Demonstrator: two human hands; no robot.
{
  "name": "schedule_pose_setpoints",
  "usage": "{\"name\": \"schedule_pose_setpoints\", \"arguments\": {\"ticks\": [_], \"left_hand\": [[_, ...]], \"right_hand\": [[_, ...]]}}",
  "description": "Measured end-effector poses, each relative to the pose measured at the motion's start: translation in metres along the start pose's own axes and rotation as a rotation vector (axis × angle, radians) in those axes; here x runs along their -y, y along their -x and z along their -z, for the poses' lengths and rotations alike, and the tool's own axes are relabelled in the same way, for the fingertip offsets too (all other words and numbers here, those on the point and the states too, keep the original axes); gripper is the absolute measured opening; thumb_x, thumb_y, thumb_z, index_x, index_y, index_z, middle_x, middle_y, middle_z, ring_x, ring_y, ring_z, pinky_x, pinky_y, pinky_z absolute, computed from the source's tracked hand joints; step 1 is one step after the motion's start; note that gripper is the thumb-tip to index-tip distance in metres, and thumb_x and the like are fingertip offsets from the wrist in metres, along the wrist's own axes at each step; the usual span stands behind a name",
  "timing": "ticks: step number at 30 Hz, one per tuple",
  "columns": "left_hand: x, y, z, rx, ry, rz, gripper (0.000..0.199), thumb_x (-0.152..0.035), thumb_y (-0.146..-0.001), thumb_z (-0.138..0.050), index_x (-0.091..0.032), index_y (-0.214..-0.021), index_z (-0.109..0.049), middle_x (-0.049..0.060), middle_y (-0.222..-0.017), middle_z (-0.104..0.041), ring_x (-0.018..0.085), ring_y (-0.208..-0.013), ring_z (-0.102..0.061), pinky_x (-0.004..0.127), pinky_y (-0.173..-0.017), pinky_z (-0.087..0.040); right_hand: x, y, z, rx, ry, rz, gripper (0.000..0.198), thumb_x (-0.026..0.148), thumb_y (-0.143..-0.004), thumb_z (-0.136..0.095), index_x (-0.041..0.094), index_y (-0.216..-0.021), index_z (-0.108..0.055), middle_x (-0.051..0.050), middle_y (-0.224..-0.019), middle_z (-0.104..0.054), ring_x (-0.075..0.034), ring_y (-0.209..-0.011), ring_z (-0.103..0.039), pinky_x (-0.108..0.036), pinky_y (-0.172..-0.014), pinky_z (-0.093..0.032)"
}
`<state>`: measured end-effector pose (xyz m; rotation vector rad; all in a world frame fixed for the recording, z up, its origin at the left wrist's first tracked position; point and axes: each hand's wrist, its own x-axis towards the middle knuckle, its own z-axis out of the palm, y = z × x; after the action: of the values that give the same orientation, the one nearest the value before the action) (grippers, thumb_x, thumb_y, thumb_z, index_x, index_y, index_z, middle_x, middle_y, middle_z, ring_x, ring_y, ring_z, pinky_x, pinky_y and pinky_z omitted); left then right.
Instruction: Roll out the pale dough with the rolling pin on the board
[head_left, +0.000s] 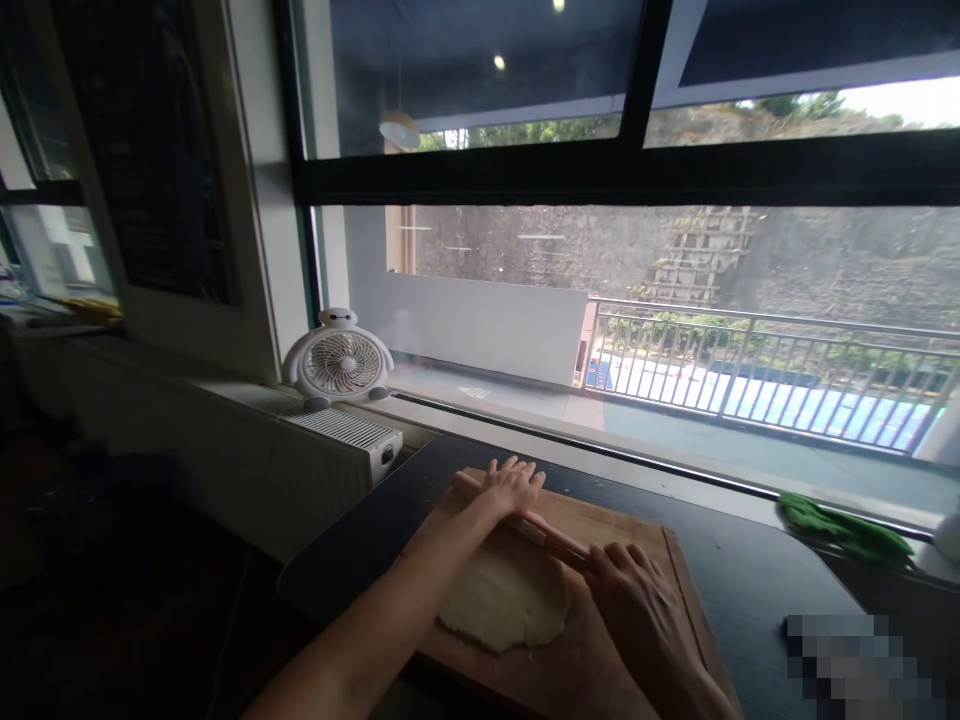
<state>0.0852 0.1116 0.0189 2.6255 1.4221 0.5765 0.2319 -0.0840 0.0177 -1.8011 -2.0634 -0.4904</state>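
Note:
A wooden rolling pin (555, 545) lies slantwise across a flattened sheet of dough (506, 595) on a wooden board (600, 515). My left hand (514, 487) rests palm down on the pin's far left part, its fingers stretched out and spread past it. At the pin's near right end, my right hand (630, 585) is closed round it, knuckles up. The dough is pale and roughly round with an uneven near edge; my left forearm hides its left side.
The board lies on a dark table (360, 545) beside a window. A white fan (345, 362) stands on the sill at left, near a white vented box (349, 440). On the right sill is a green cloth (844, 528). A blurred-out patch (855, 660) covers the lower right.

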Motion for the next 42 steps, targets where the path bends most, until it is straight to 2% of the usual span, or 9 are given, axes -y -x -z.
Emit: {"name": "schedule_pose_setpoints", "arguments": {"ticks": [5,10,14,19,22,25,30,34,42], "left_hand": [[0.018,0.098,0.024,-0.112,-0.047,-0.174,0.042,-0.038,-0.092,-0.025,-0.026,-0.122,-0.052,0.002,-0.13,-0.049,0.024,-0.128,-0.03,0.049,-0.107,-0.017],[0.043,0.169,0.048,-0.036,-0.052,-0.255,0.045,-0.034,-0.093,-0.024,-0.029,-0.138,-0.027,-0.001,-0.142,-0.033,0.017,-0.131,-0.027,0.04,-0.109,-0.017],[0.059,0.151,0.045,-0.057,-0.075,-0.206,0.044,-0.036,-0.093,-0.026,-0.029,-0.136,-0.033,0.0,-0.14,-0.036,0.018,-0.13,-0.028,0.042,-0.108,-0.018],[0.064,0.109,0.038,-0.176,-0.135,-0.109,0.04,-0.038,-0.091,-0.03,-0.025,-0.126,-0.047,0.004,-0.128,-0.051,0.022,-0.122,-0.038,0.047,-0.106,-0.017],[0.064,0.108,0.038,-0.24,-0.148,-0.113,0.038,-0.036,-0.091,-0.032,-0.026,-0.124,-0.047,0.004,-0.115,-0.057,0.022,-0.112,-0.045,0.048,-0.106,-0.016],[0.06,0.128,0.043,-0.25,-0.167,-0.129,0.039,-0.033,-0.09,-0.038,-0.027,-0.127,-0.044,0.004,-0.106,-0.058,0.02,-0.103,-0.049,0.049,-0.105,-0.016],[0.047,0.175,0.05,-0.269,-0.187,-0.082,0.04,-0.024,-0.089,-0.04,-0.028,-0.128,-0.042,0.003,-0.1,-0.055,0.018,-0.097,-0.05,0.051,-0.104,-0.017],[0.038,0.194,0.05,-0.287,-0.19,-0.044,0.041,-0.021,-0.086,-0.045,-0.028,-0.126,-0.044,0.002,-0.1,-0.055,0.018,-0.096,-0.05,0.053,-0.105,-0.016],[0.044,0.177,0.055,-0.348,-0.248,-0.003,0.03,-0.027,-0.087,-0.046,-0.022,-0.114,-0.056,0.003,-0.086,-0.059,0.019,-0.088,-0.051,0.057,-0.105,-0.01]], "right_hand": [[0.024,0.019,-0.008,-0.054,-0.021,0.078,0.029,0.011,-0.079,-0.051,0.026,-0.104,-0.052,-0.001,-0.087,-0.056,-0.018,-0.084,-0.05,-0.031,-0.074,-0.038],[0.054,0.019,-0.015,-0.03,-0.068,0.106,0.021,0.012,-0.082,-0.046,0.023,-0.098,-0.053,-0.003,-0.088,-0.056,-0.018,-0.082,-0.05,-0.03,-0.072,-0.037],[0.065,-0.03,-0.023,-0.02,-0.123,0.086,0.024,0.026,-0.091,-0.032,0.022,-0.089,-0.055,-0.004,-0.088,-0.056,-0.016,-0.083,-0.05,-0.03,-0.075,-0.036],[0.045,-0.114,-0.049,-0.04,-0.074,-0.046,0.036,0.038,-0.092,-0.025,0.021,-0.093,-0.057,-0.006,-0.098,-0.056,-0.017,-0.088,-0.05,-0.031,-0.076,-0.034],[0.035,-0.144,-0.06,-0.052,-0.05,-0.15,0.044,0.038,-0.093,-0.02,0.018,-0.089,-0.059,-0.009,-0.093,-0.057,-0.019,-0.086,-0.051,-0.034,-0.075,-0.035],[0.038,-0.139,-0.059,-0.059,-0.053,-0.144,0.046,0.037,-0.093,-0.017,0.019,-0.089,-0.059,-0.008,-0.095,-0.057,-0.018,-0.087,-0.051,-0.034,-0.076,-0.035],[0.051,-0.07,-0.048,-0.031,-0.148,0.034,0.037,0.039,-0.092,-0.021,0.028,-0.107,-0.054,-0.001,-0.112,-0.054,-0.018,-0.108,-0.042,-0.034,-0.093,-0.03],[0.053,-0.045,-0.046,0.082,-0.164,0.01,0.045,0.047,-0.09,-0.025,0.026,-0.126,-0.04,-0.002,-0.121,-0.051,-0.021,-0.116,-0.037,-0.04,-0.097,-0.027],[0.073,-0.157,-0.07,0.276,-0.106,0.075,0.043,0.041,-0.092,-0.017,0.03,-0.105,-0.057,-0.002,-0.116,-0.054,-0.02,-0.12,-0.034,-0.038,-0.094,-0.028]]}}
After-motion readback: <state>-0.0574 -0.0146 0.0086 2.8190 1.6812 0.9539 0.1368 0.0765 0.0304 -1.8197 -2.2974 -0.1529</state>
